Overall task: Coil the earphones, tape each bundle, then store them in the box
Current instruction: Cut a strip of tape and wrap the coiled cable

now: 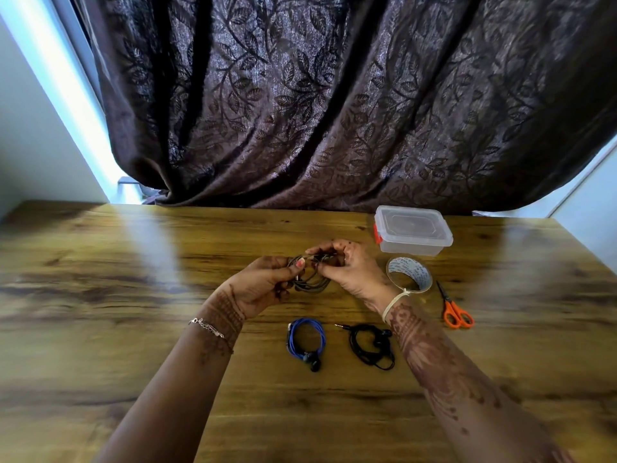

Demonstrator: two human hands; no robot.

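Note:
Both hands hold a coil of grey earphones [312,283] just above the table's middle. My left hand [263,285] pinches the coil's left side, and my right hand [347,269] grips its top right. Closer to me, a blue earphone bundle [305,340] lies coiled on the wood. A black earphone set [370,344] sits to its right, loosely coiled with its plug pointing left. A roll of clear tape [409,274] stands beside my right wrist. The clear plastic box [412,233] with red clips is shut, at the back right.
Orange-handled scissors [455,312] lie to the right of the tape. The wooden table [133,295] spreads out to both sides. A dark patterned curtain [334,95] hangs behind the table's far edge.

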